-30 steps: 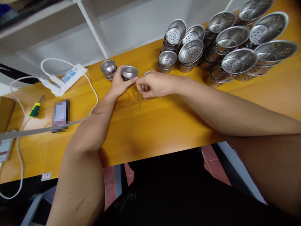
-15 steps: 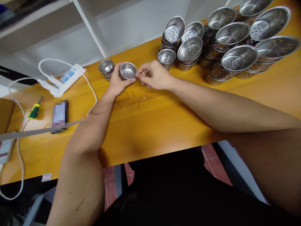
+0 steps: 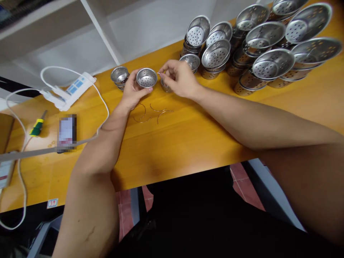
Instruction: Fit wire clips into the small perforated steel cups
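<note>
While cupped in the left hand (image 3: 131, 92) over the table (image 3: 188, 136), small shiny steel strainer (image 3: 146, 77), round, holes across its bottom, mouth up, right hand (image 3: 179, 79) pinching a thin wire (image 3: 158, 73) just beside its rim, loose wires (image 3: 150, 113) lying below

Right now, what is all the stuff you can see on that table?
table: one, orange-yellow wood, across the view
big strainer baskets: many, silver, piled far right
small strainer cups: one short stack, silver, left of the hands
wire rings: a few, thin metal, below the hands
power strip: one, white, far left
screwdriver: one, green and yellow, left edge
phone: one, dark frame, beside the screwdriver
left hand: one, holds a silver strainer cup
right hand: one, pinches a thin wire beside that cup
</note>
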